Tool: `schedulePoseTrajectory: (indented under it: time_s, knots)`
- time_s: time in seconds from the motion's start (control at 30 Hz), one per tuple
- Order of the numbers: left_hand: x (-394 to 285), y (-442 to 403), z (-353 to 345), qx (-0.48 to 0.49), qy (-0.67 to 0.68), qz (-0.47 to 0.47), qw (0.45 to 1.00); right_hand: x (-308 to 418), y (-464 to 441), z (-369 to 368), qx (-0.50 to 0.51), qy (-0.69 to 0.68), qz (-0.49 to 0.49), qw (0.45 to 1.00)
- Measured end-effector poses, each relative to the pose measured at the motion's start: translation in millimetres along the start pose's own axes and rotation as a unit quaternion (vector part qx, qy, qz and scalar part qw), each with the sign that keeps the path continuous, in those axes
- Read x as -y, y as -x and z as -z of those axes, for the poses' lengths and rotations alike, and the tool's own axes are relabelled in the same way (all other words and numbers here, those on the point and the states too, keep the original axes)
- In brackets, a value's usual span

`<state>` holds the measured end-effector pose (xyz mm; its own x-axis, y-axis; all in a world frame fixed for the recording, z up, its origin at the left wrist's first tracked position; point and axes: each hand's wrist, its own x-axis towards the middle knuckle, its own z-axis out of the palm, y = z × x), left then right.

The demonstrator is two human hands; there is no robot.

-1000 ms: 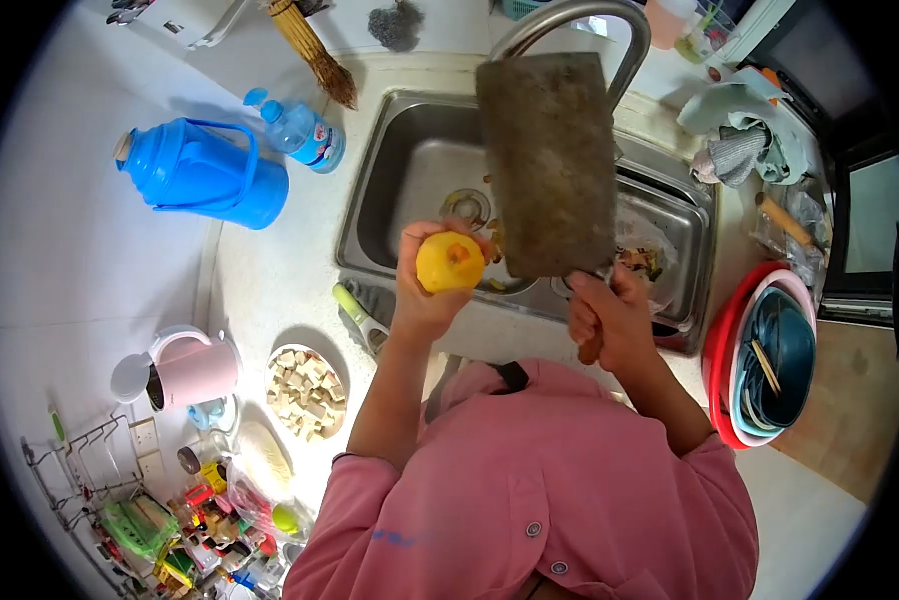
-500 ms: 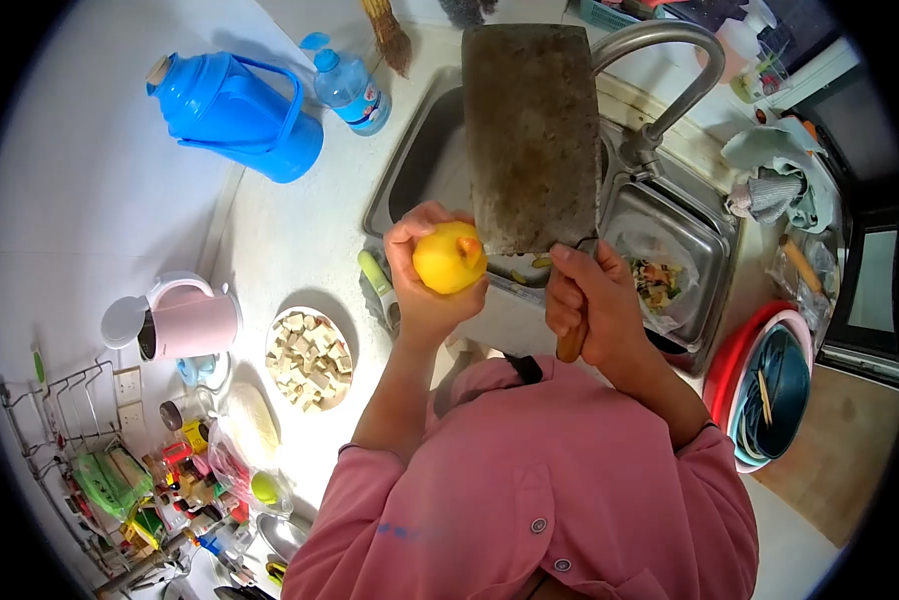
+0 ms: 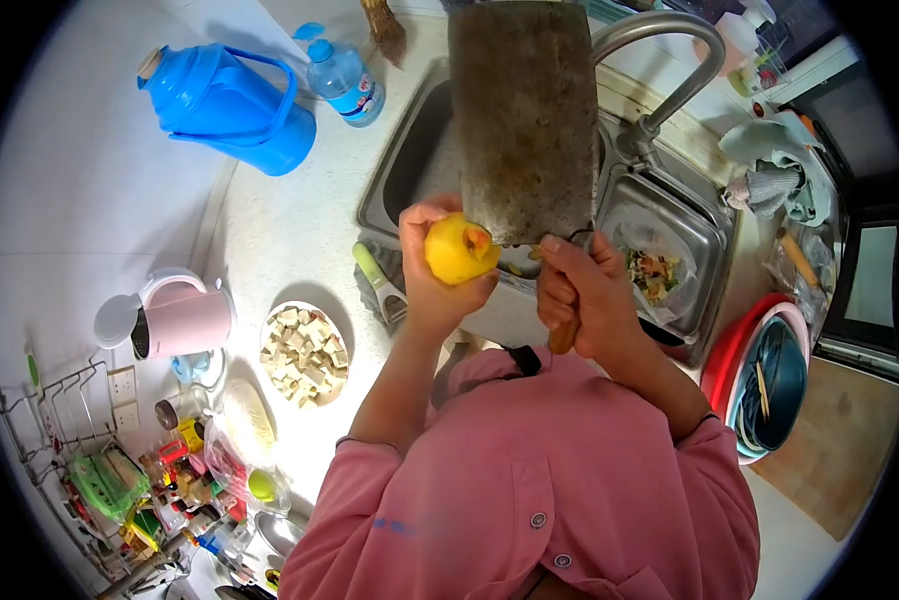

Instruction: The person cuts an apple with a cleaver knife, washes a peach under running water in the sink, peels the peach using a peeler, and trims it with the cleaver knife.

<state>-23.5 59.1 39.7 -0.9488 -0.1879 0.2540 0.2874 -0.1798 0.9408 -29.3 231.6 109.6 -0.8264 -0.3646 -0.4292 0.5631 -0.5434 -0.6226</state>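
My left hand [image 3: 437, 285] is wrapped round what looks like a peeled yellow potato [image 3: 453, 254], which has a brownish hollow on its right side. In my right hand [image 3: 591, 295] is a cleaver [image 3: 524, 120] by its wooden handle [image 3: 563, 335]; the broad, stained blade points away over the sink. The blade's near corner is at the hollow, and I cannot tell whether it cuts in. Some peelings [image 3: 514, 268] show below the blade. A green-handled peeler [image 3: 374, 272] lies on the counter left of my left hand.
The double sink [image 3: 394, 185] and its tap [image 3: 694, 85] are ahead, with scraps [image 3: 653, 275] in the right basin. To the left are a bowl of pale cubes [image 3: 305, 355], a pink kettle [image 3: 184, 318], a blue flask [image 3: 234, 110] and a bottle [image 3: 349, 90]. Stacked basins [image 3: 714, 365] stand at right.
The yellow potato has moved slightly right and turned, so its hollow shows more. The cleaver has shifted a little forward and left. The whole view has also moved slightly.
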Motion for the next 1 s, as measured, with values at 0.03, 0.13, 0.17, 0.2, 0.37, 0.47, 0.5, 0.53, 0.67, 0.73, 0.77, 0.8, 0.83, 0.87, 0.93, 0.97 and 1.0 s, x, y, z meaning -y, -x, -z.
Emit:
schedulePoseTrajectory:
  time_s: [0.03,0.13,0.17,0.2,0.37,0.47,0.5,0.53,0.67,0.73,0.77,0.8,0.83,0.87,0.93,0.97,1.0]
  knots:
    - [-2.9,0.2,-0.2,0.006,0.007,0.020,1.000,1.8,1.1,1.0,-0.003,0.013,-0.001,1.000]
    - [-7.4,0.5,4.3,0.049,0.055,0.086,0.994,8.9,4.7,1.7,-0.007,0.040,0.003,0.999]
    - [-8.2,0.2,5.1,0.067,0.075,0.107,0.989,10.2,5.3,1.9,-0.005,0.042,0.009,0.999]
    - [-11.0,-1.6,3.2,0.076,0.122,0.130,0.981,11.1,5.1,2.3,-0.003,0.045,0.016,0.999]
    - [-24.9,-12.8,-1.7,0.180,0.351,0.200,0.897,25.0,4.6,16.9,0.041,0.125,0.026,0.991]
    - [-19.5,-11.1,3.3,0.216,0.367,0.232,0.874,37.7,6.4,12.1,0.042,0.175,0.031,0.983]
    - [-19.3,-12.0,3.8,0.230,0.363,0.244,0.869,40.5,6.6,11.4,0.040,0.192,0.032,0.980]
    - [-19.3,-13.8,3.7,0.244,0.358,0.256,0.864,42.8,5.9,13.8,0.049,0.204,0.024,0.977]
    - [-24.0,-13.8,3.2,0.263,0.361,0.309,0.840,54.3,4.6,18.4,0.082,0.255,0.029,0.963]
    - [-21.3,-13.2,6.5,0.284,0.371,0.330,0.820,58.3,4.3,19.6,0.095,0.277,0.044,0.955]
    - [-20.2,-13.2,7.9,0.295,0.376,0.340,0.810,59.9,3.9,21.5,0.101,0.286,0.049,0.952]
    - [-21.8,-14.0,8.3,0.308,0.381,0.347,0.800,61.0,3.7,22.5,0.106,0.296,0.053,0.948]
    - [-24.8,-15.4,8.3,0.320,0.385,0.354,0.790,62.4,4.2,21.9,0.112,0.313,0.056,0.942]
    - [-26.3,-16.0,8.6,0.332,0.390,0.360,0.780,64.2,5.0,20.7,0.119,0.329,0.059,0.935]
    - [-26.4,-14.1,9.5,0.329,0.397,0.366,0.775,64.5,5.6,21.4,0.125,0.348,0.049,0.928]
    - [-26.5,-13.8,9.9,0.328,0.401,0.368,0.772,64.8,5.4,22.2,0.124,0.351,0.037,0.927]
    - [-25.7,-13.9,10.6,0.329,0.404,0.376,0.766,64.9,4.9,22.9,0.124,0.354,0.025,0.927]
